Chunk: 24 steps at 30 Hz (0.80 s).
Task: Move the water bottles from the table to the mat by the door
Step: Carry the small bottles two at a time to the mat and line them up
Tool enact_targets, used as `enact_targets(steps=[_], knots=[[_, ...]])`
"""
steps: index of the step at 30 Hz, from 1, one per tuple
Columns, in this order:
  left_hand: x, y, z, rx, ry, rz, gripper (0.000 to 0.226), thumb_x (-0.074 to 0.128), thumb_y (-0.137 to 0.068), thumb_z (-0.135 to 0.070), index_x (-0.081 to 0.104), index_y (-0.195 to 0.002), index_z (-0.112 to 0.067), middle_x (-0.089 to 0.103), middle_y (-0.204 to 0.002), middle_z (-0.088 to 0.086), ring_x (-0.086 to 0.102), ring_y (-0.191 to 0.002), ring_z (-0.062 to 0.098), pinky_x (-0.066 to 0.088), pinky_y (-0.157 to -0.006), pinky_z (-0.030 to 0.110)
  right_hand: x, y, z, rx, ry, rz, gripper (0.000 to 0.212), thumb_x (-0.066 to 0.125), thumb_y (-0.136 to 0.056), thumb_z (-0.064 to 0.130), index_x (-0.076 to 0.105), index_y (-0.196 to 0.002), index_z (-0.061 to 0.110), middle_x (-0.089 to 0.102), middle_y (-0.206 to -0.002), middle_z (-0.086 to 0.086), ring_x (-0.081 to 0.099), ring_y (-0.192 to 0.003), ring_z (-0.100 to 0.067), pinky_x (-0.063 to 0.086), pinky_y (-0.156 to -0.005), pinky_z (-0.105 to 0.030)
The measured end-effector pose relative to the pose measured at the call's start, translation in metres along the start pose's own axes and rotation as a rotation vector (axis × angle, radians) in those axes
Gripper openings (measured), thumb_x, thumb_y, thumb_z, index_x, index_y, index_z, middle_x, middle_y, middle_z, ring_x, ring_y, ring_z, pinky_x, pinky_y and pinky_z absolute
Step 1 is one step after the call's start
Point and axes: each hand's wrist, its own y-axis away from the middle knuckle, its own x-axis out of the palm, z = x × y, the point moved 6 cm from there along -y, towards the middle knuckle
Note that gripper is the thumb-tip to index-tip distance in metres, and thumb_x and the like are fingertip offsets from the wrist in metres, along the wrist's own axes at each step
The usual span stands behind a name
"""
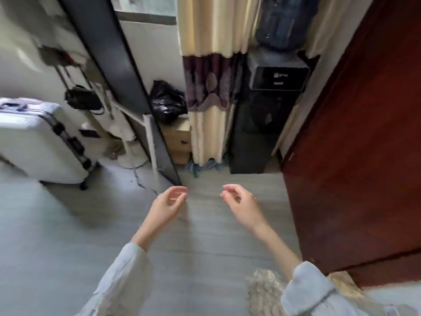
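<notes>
A: Head view: what are your hands doing?

B: My left hand (pixel 169 202) and right hand (pixel 239 202) hang over the grey wood-look floor (pixel 68 247), fingers loosely curled, gripping nothing and touching nothing.

A: And the task's things?

B: The shaggy beige mat (pixel 265 290) lies at the foot of the dark red wooden door (pixel 355 156), partly hidden by my right pale-blue sleeve (pixel 319 295) and cut off by the frame. I see no small bottles or table. The blurred blue water jug (pixel 282 23) sits on the black dispenser (pixel 262 115), its top cut off.
</notes>
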Motion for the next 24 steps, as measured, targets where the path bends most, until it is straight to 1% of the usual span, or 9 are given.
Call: enact_targets(steps=[4,6,8,12,16,19,21,24], knots=[[-0.137,0.045,0.059,-0.083,0.063,-0.218,0.01,0.053,-0.089,-0.023,0.061,-0.094,-0.027,0.07,-0.097,0.006,0.065,-0.091,0.022,0.049,-0.08,0.036,0.135,0.0,0.075,-0.151,0.038,0.204,0.019,0.055,-0.087,0.02,0.06,-0.105,0.015,0.069,-0.098,-0.009,0.063,-0.093,-0.022,0.047,-0.087,-0.033],[-0.2,0.071,0.089,-0.123,0.09,-0.329,0.011,0.053,-0.089,-0.024,0.06,-0.091,-0.032,0.07,-0.096,0.003,0.065,-0.092,0.022,0.049,-0.08,0.036,0.203,0.005,0.108,-0.217,0.046,0.307,0.017,0.056,-0.087,0.02,0.06,-0.103,0.016,0.07,-0.097,-0.008,0.064,-0.091,-0.021,0.049,-0.088,-0.036],[-0.259,0.096,0.116,-0.166,0.107,-0.44,0.012,0.051,-0.09,-0.022,0.059,-0.093,-0.03,0.069,-0.094,0.001,0.064,-0.093,0.024,0.049,-0.08,0.036,0.268,0.011,0.141,-0.276,0.053,0.409,0.016,0.056,-0.087,0.02,0.06,-0.103,0.017,0.07,-0.098,-0.008,0.064,-0.091,-0.02,0.051,-0.088,-0.039],[-0.365,0.138,0.156,-0.23,0.124,-0.637,0.015,0.046,-0.092,-0.023,0.058,-0.1,-0.024,0.068,-0.097,0.002,0.064,-0.093,0.021,0.05,-0.086,0.038,0.383,0.025,0.208,-0.417,0.103,0.638,0.019,0.055,-0.088,0.023,0.059,-0.105,0.017,0.069,-0.098,-0.007,0.065,-0.094,-0.021,0.052,-0.085,-0.036],[-0.454,0.169,0.185,-0.26,0.17,-0.846,0.017,0.044,-0.093,-0.021,0.058,-0.104,-0.021,0.066,-0.099,0.005,0.063,-0.091,0.02,0.049,-0.087,0.036,0.474,0.027,0.274,-0.512,0.076,0.753,0.02,0.054,-0.088,0.022,0.06,-0.107,0.014,0.069,-0.1,-0.011,0.065,-0.093,-0.024,0.052,-0.087,-0.04],[-0.503,0.18,0.209,-0.297,0.183,-0.942,0.019,0.043,-0.093,-0.021,0.058,-0.106,-0.019,0.066,-0.1,0.005,0.063,-0.09,0.018,0.048,-0.086,0.034,0.541,0.027,0.31,-0.557,0.065,0.855,0.019,0.054,-0.089,0.019,0.06,-0.106,0.012,0.07,-0.097,-0.013,0.065,-0.09,-0.024,0.051,-0.087,-0.04],[-0.537,0.18,0.224,-0.329,0.181,-0.99,0.021,0.043,-0.093,-0.02,0.058,-0.108,-0.016,0.066,-0.101,0.006,0.063,-0.092,0.02,0.049,-0.087,0.035,0.586,0.024,0.335,-0.595,0.07,0.914,0.019,0.054,-0.088,0.019,0.06,-0.106,0.013,0.07,-0.095,-0.015,0.066,-0.089,-0.025,0.052,-0.086,-0.041],[-0.599,0.172,0.244,-0.356,0.175,-1.064,0.022,0.042,-0.094,-0.02,0.057,-0.11,-0.014,0.065,-0.102,0.006,0.062,-0.094,0.021,0.048,-0.089,0.036,0.656,0.012,0.373,-0.654,0.068,0.998,0.02,0.053,-0.089,0.02,0.059,-0.107,0.013,0.07,-0.096,-0.013,0.066,-0.089,-0.024,0.052,-0.084,-0.04]])
